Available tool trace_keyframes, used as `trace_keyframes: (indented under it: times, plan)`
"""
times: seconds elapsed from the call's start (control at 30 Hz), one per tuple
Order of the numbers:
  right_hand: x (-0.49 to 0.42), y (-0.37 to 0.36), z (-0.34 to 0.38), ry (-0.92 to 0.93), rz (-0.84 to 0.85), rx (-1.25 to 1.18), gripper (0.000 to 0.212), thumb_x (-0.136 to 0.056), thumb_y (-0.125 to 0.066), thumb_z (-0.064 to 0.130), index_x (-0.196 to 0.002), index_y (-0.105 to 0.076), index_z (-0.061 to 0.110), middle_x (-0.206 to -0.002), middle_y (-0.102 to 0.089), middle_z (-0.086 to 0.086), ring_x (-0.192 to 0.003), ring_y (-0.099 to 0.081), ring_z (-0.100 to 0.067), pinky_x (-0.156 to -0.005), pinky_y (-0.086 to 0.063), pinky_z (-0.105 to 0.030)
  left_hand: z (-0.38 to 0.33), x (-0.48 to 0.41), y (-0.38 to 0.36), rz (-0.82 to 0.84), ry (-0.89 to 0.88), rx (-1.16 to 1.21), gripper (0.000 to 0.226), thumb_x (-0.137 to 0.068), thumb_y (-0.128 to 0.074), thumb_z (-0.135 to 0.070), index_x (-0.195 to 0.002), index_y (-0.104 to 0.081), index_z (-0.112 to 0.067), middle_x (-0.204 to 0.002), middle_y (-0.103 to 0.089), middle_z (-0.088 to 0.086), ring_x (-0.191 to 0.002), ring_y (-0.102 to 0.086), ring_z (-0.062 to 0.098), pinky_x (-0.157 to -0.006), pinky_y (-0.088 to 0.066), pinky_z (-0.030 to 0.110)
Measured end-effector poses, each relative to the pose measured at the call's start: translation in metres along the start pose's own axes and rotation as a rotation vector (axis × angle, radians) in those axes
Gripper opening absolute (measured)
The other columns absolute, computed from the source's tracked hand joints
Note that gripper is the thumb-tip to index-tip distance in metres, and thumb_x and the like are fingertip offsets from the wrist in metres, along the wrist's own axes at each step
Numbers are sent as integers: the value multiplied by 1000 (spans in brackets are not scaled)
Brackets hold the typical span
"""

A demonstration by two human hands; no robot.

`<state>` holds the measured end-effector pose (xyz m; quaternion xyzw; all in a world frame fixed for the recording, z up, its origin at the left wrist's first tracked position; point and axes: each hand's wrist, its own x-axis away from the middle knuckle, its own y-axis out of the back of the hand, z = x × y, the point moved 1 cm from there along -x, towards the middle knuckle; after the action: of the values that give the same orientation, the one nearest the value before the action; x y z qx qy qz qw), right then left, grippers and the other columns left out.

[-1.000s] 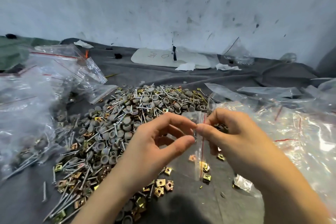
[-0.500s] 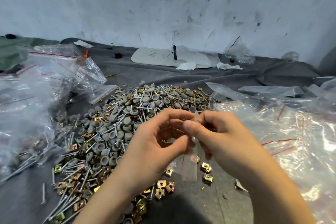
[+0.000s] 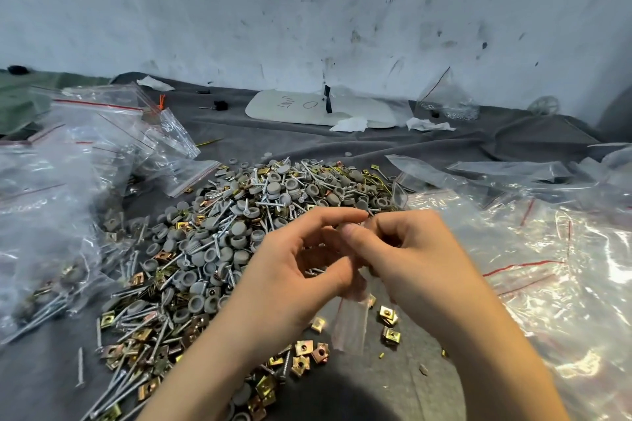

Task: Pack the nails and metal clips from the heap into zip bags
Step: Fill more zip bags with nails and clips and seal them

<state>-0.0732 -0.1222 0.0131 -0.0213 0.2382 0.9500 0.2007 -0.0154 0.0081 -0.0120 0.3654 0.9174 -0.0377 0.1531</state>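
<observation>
Head view caught the left hand (image 3: 290,270) and right hand (image 3: 410,256) mid-frame, curled fingers (image 3: 335,217) of both pinching a small clear zip bag (image 3: 349,325) hanging just below the heap (image 3: 239,232) of nails and clips.

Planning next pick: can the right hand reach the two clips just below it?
Likely not yet: the clips lie uncovered on the cloth, but the right hand is busy pinching the small zip bag with the left hand.

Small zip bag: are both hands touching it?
Touching. The head view shows the left hand and right hand pinching the top of the small zip bag, which hangs below them.
</observation>
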Motion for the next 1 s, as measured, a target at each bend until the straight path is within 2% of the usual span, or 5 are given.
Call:
trace_keyframes:
  times: [0.13, 0.37, 0.47, 0.8, 1.0]
  plan:
    - [0, 2, 0, -8, 56, 29, 28, -85, -63, 32, -63, -65, 15, -46, -54, 6, -42, -45, -5, -49, -40, -28, 0, 1, 1, -12, 13, 8, 39, -88, -57, 11, -108, -68, -20, -82, -71, 4, -69, -71, 15, -63, -56, 21]
    - [-3, 0, -2, -16, 7, 19, 27, -78, -63, 21, -51, -60, 19, -42, -51, 3, -43, -47, -12, -49, -39, -31, 2, 1, 3, 42, 13, -36, 40, -77, -69, -22, -115, -67, -34, -91, -73, 2, -81, -71, 15, -72, -56, 25]
    - [-4, -3, -2, -2, -45, 3, 23, -76, -63, 14, -54, -59, 10, -49, -60, -8, -51, -56, -21, -54, -47, -40, 4, 1, 2, 52, -1, -50, 50, -74, -68, -15, -121, -64, -31, -85, -72, 3, -77, -70, 14, -73, -55, 24]
    - [-1, -2, 0, -10, 73, -118, 37, -78, -61, 43, -50, -59, 19, -46, -50, 3, -43, -45, -13, -48, -38, -29, 2, -2, 11, 42, -31, 21, 38, -83, -63, -19, -117, -67, -34, -83, -74, 3, -77, -71, 10, -66, -52, 17]
    - [2, -2, 4, -39, 201, -273, 36, -85, -60, 34, -60, -61, 9, -49, -49, 1, -41, -43, -13, -41, -38, -21, -2, -1, 12, 7, -67, 64, 35, -85, -59, -21, -116, -67, -33, -83, -69, 19, -72, -68, 20, -62, -55, 24]
